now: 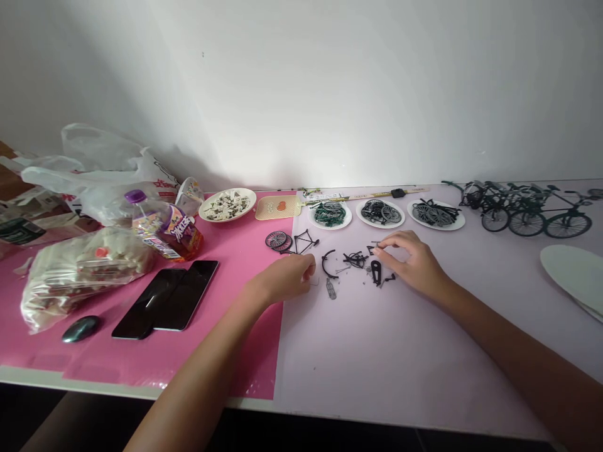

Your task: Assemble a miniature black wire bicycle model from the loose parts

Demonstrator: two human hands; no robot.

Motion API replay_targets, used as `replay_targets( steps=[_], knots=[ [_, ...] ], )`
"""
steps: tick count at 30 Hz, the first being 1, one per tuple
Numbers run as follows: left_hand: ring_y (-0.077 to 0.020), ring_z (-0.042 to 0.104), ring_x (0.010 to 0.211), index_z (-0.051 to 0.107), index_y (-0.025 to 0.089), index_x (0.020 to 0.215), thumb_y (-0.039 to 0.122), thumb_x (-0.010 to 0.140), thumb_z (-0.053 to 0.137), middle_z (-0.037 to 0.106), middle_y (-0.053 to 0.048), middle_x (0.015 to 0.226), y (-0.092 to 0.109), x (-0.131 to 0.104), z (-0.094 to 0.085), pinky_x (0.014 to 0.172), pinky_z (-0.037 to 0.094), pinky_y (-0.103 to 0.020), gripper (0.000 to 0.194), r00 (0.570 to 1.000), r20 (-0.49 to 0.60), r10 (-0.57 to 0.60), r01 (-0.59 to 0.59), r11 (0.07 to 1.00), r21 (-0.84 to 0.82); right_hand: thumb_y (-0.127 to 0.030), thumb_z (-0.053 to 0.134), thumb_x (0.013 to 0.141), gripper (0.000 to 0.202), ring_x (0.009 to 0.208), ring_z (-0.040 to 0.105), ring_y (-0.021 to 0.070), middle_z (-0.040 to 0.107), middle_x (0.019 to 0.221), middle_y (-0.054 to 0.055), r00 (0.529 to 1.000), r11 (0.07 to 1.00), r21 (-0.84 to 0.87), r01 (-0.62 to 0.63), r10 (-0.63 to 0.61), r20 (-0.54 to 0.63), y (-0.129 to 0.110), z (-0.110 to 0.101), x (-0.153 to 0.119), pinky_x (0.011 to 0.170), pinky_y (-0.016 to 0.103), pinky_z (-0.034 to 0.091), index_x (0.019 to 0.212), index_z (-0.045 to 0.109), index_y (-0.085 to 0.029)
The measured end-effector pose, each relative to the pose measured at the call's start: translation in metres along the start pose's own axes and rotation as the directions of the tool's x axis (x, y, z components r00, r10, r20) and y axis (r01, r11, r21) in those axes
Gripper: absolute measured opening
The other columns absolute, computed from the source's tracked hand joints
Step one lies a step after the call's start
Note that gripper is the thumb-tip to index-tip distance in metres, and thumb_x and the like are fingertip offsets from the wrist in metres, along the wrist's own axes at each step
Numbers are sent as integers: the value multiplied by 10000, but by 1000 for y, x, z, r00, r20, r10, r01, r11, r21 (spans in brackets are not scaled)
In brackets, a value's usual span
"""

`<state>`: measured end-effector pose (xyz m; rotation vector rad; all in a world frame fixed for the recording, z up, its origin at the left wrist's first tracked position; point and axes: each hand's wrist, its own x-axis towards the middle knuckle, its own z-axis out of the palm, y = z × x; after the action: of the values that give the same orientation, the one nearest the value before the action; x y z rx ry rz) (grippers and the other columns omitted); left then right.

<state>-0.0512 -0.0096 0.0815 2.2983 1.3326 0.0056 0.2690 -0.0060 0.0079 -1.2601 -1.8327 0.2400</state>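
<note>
My left hand [288, 276] rests near the seam between the pink and lilac covers. Its fingers are curled in; what they hold, if anything, is hidden. My right hand [411, 258] pinches a small black bicycle part [372, 248] between thumb and fingertips. Between the hands lie a curved black mudguard [326, 265], a cluster of black pieces [357, 259], a black chain cover [375, 272] and a grey flat piece [331, 289]. Just beyond my left hand are miniature black wheels [278, 240] and a black bicycle frame [305, 240].
Plates of model parts [330, 225], [379, 224], [436, 225] line the wall. Assembled model bicycles [527, 221] stand at right, near white plates [572, 273]. Leftward are a bottle [164, 226], phones [164, 301], a mouse [81, 328], plastic bags [85, 267] and a fly swatter [277, 207].
</note>
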Motion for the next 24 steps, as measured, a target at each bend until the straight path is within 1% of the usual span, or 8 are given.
replay_targets(
  steps=[7,10,12,15,18,20,22,24],
  knots=[
    [-210,587,787,530,226,881,108,753,612,693,-42,956,-2,1,-2,642,341,-296,192,999,-10,-32,32,999,-1,-481,700,958,204,1074,672,329,759,992,74,1000,1000,7,-13,13,19,-2,0,0,971,518,556,888,717,-290],
    [-202,569,748,515,227,853,105,727,618,702,-39,929,-2,0,-5,633,337,-303,203,999,-43,-34,32,999,-27,-474,702,961,197,1077,671,327,759,1004,76,1000,1000,11,-18,18,22,-2,0,-1,974,517,557,894,718,-289],
    [-193,560,743,512,226,836,117,714,628,714,-39,934,-5,0,-8,635,344,-301,200,997,-72,-16,9,995,-98,-472,701,964,192,1086,669,327,759,1020,77,999,1000,18,-25,25,20,-3,0,-1,977,517,558,910,722,-289],
    [-189,569,783,512,229,849,174,715,670,728,-39,950,-16,2,-13,655,379,-291,214,996,-81,44,-66,953,-295,-466,703,965,180,1091,670,321,756,1036,75,999,999,36,-27,27,17,-5,0,-1,977,507,561,928,726,-291],
    [-175,591,814,484,230,860,255,737,733,694,-24,898,-27,10,-12,707,416,-286,279,990,-109,92,-137,825,-549,-480,699,966,194,1105,666,321,743,1031,75,999,997,68,-33,32,14,-10,0,-1,991,507,556,925,720,-292],
    [-155,599,825,452,228,853,302,740,782,635,7,860,-28,16,-7,753,431,-283,356,984,-138,116,-180,673,-717,-502,691,970,220,1113,661,324,733,1019,77,999,994,101,-46,45,12,-16,0,-2,1005,506,547,917,714,-290],
    [-126,577,808,435,224,855,319,754,807,614,19,859,-24,22,1,753,416,-269,397,981,-150,124,-194,549,-813,-522,690,970,246,1083,665,315,726,1008,79,997,987,143,-71,70,15,-21,0,-3,990,488,549,916,719,-284],
    [-95,535,751,430,222,869,327,769,823,625,18,884,-15,26,11,677,360,-246,419,981,-168,94,-193,474,-859,-541,696,965,271,1030,676,298,733,1012,79,992,974,188,-123,118,41,-28,1,-4,942,459,561,938,738,-275]
  ],
)
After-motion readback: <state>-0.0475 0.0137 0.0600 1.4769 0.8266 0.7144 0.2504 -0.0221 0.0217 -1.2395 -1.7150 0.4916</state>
